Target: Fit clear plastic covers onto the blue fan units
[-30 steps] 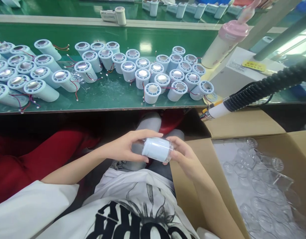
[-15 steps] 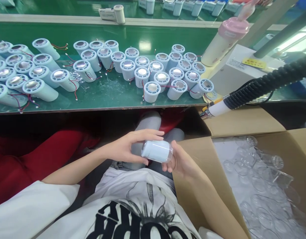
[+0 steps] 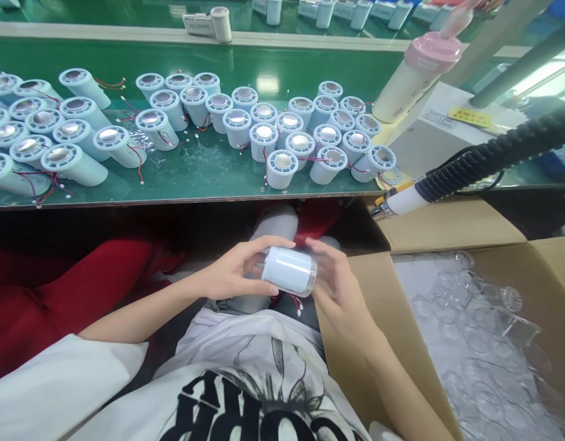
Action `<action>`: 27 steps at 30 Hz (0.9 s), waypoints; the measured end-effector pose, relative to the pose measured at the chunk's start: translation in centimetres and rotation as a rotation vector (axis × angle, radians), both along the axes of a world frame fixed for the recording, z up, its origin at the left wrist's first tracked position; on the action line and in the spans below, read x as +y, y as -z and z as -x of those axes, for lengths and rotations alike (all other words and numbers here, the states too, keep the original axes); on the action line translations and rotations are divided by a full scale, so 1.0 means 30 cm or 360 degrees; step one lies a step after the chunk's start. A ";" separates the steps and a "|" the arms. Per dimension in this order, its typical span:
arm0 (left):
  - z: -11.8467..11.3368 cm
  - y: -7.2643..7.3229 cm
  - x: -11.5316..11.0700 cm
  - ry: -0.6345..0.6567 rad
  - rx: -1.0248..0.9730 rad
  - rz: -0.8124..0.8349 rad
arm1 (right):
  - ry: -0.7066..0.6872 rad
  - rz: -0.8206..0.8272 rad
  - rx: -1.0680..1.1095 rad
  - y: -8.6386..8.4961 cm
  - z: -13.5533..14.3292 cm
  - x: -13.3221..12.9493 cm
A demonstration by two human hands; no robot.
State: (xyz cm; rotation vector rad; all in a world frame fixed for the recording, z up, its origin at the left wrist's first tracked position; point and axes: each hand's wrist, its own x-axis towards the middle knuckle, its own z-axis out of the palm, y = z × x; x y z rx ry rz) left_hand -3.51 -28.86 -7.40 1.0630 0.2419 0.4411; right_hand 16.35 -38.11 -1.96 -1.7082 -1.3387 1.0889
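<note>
Above my lap, my left hand (image 3: 243,269) grips a light-blue cylinder (image 3: 289,269) between thumb and fingers at its left end. A clear plastic sleeve surrounds the cylinder and its rim shows at the right end. Red and dark wires with small white plugs hang below it. My right hand (image 3: 340,285) is beside the right end, fingers spread and partly smeared by motion; it seems not to grip the cylinder. On the green bench stand and lean several similar light-blue cylinders (image 3: 282,168) with ringed tops and thin wires.
At my right, an open cardboard box (image 3: 365,343) holds several clear plastic covers (image 3: 480,343). A black corrugated hose (image 3: 489,153) with a white nozzle crosses above it. A pink-capped bottle (image 3: 409,79) stands on the bench (image 3: 195,168). Someone's red-clothed leg (image 3: 94,288) is to the left.
My right hand has come off the sleeve's right end and opened its fingers. The cylinder has turned slightly in my left hand, and its wires now show underneath.
</note>
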 end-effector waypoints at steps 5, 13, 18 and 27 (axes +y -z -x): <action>0.003 -0.002 0.002 0.0045 -0.0015 0.0062 | -0.0513 -0.0524 -0.0285 0.013 -0.027 -0.005; 0.014 -0.003 0.031 0.0047 0.0026 -0.0282 | 0.0050 0.0370 0.1063 0.002 -0.004 0.013; -0.009 0.022 0.012 0.0237 0.0036 0.0226 | 0.0159 0.0499 0.0890 0.012 -0.001 0.013; -0.113 0.032 0.258 -0.0058 0.0623 -0.0452 | 0.0377 0.0477 -0.0211 -0.016 -0.230 0.011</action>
